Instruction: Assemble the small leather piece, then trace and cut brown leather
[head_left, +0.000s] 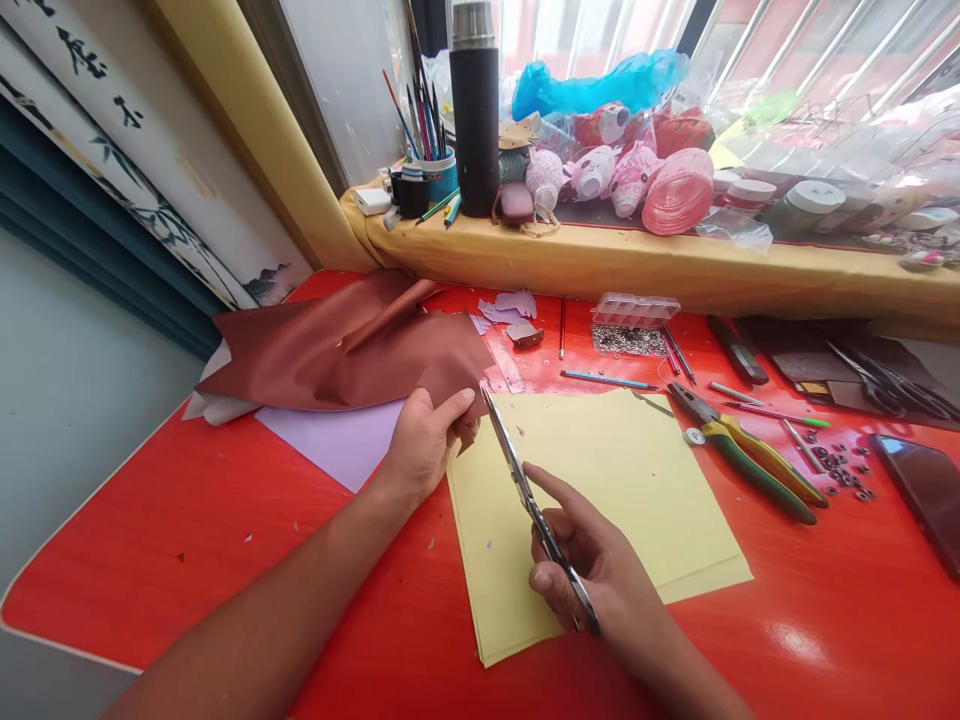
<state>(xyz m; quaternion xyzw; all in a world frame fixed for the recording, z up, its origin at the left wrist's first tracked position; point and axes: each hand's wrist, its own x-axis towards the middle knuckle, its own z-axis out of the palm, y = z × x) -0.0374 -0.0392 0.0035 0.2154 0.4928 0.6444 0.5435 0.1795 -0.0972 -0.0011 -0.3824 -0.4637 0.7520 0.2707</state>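
Note:
My left hand [431, 440] pinches the near right corner of a large brown sheet [360, 345] that looks like leather. The rest of the sheet lies rumpled over the back left of the table. In my right hand [592, 560] is a pair of metal scissors [525, 490], held by the handles with the index finger stretched along them. The blade tips point away from me and reach the sheet's edge, just right of my left thumb. Whether the tips touch the sheet I cannot tell. Pale yellow paper sheets [600, 470] lie stacked beneath both hands.
Right of the paper lie pliers [750, 455], several small metal rings [847, 470] and a phone [922, 495]. Behind are a clear compartment box [634, 325], pens and purple scraps [514, 305]. A second pair of scissors [885, 380] rests at right. A black flask [476, 120] stands on the sill.

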